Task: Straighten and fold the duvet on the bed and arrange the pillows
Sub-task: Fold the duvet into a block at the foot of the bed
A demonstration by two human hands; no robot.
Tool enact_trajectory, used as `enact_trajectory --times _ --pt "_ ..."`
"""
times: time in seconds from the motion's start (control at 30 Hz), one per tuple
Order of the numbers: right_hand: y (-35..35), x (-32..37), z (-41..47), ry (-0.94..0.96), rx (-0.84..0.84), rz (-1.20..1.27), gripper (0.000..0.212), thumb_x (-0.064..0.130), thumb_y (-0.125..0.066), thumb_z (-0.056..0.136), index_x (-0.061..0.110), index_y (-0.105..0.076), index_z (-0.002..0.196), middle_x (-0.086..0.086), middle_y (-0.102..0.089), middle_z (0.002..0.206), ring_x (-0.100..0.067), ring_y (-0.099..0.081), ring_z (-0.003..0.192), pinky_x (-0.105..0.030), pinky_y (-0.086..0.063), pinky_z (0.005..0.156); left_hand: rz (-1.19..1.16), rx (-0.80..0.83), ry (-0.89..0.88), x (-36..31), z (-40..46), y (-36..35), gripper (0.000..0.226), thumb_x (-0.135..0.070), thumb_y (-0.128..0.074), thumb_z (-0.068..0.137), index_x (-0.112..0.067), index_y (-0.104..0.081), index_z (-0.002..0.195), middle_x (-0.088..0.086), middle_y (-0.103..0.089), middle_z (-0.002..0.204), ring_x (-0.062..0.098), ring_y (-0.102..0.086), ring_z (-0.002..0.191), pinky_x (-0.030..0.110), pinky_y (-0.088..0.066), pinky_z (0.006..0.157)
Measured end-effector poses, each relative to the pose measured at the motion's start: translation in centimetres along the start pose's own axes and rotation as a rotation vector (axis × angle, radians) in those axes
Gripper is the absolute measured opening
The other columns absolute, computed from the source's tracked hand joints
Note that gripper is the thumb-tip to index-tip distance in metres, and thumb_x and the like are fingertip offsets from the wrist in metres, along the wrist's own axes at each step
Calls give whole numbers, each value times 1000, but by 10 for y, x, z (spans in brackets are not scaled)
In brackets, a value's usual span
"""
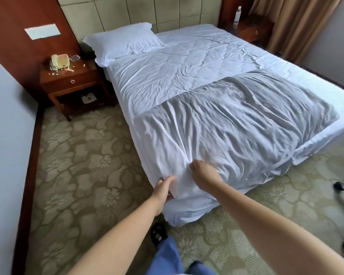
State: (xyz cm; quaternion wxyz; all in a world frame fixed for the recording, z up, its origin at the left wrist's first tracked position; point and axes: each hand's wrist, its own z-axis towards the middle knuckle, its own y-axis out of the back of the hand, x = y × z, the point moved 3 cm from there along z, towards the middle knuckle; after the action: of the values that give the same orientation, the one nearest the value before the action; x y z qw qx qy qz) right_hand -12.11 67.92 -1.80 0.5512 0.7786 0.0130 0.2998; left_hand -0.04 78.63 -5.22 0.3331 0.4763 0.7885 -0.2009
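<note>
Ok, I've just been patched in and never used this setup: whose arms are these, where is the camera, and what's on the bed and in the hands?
There is no machine here: the arms belong to a person, and the single picture comes from a wide-angle camera worn on the head, looking forward and down. The person stands at the near corner of the bed. A folded duvet lies across the foot end, wrinkled, and one pillow sits at the head end on the left. The left hand grips the duvet's corner at the mattress edge; the right hand has its fingers curled into the cloth just beside it. A nightstand with a telephone stands left of the bed.
</note>
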Motion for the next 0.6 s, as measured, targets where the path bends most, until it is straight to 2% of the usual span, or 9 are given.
enact_trajectory --times 0.07,0.1,0.13,0.2,0.27,0.4,0.5,0.6 --pt "6 3 -4 91 -41 -21 19 22 -37 99 11 -50 107 -10 -53 116 -30 -51 109 -30 -32 71 138 64 -79 -4 1 1 32 -23 -67 83 -20 -54 112 4 -62 113 20 -58 99 28 -47 79" --pt "7 1 -7 157 -20 -74 26 18 -43 95 13 -46 120 -6 -47 123 -26 -44 119 -29 -33 78 255 100 -115 -7 2 2 43 -14 -70 79 -21 -51 117 1 -61 114 18 -56 103 28 -45 83" --pt "6 -3 -11 207 47 -175 49 16 -50 88 16 -37 135 -4 -39 133 -24 -34 128 -28 -32 90 402 114 -136 -9 3 4 58 -8 -73 74 -20 -45 123 0 -57 116 18 -54 107 28 -45 87" --pt "2 -13 -19 273 134 -373 94 20 -63 76 18 -7 151 -4 -16 150 -24 -12 141 -31 -15 113 683 96 -184 -14 9 7 82 -4 -75 68 -19 -33 136 4 -48 124 21 -48 115 32 -48 93" --pt "-4 -17 -20 279 98 -462 110 31 -68 75 20 10 151 -4 0 155 -25 0 145 -36 -1 117 807 64 -254 -20 9 1 84 -4 -72 71 -17 -29 142 5 -43 129 23 -46 118 30 -47 95" --pt "-1 -13 -9 196 -78 -432 100 31 -62 82 21 10 152 -6 3 158 -27 -3 145 -40 1 117 914 -14 -455 -35 11 -18 75 -9 -64 81 -17 -27 145 5 -38 142 26 -41 128 27 -39 100" --pt "3 -7 -4 154 -98 -409 94 27 -59 84 19 4 152 -5 -6 156 -27 -10 143 -41 -5 117 1040 -24 -460 -44 14 -22 57 -11 -55 86 -16 -37 140 9 -51 132 29 -52 115 28 -44 88" --pt "7 1 -4 115 -94 -366 93 24 -59 80 18 -1 151 -5 -12 151 -30 -15 140 -42 -9 116 1093 -24 -466 -63 3 -28 40 -7 -50 86 -10 -49 127 15 -59 115 31 -58 101 37 -52 82"
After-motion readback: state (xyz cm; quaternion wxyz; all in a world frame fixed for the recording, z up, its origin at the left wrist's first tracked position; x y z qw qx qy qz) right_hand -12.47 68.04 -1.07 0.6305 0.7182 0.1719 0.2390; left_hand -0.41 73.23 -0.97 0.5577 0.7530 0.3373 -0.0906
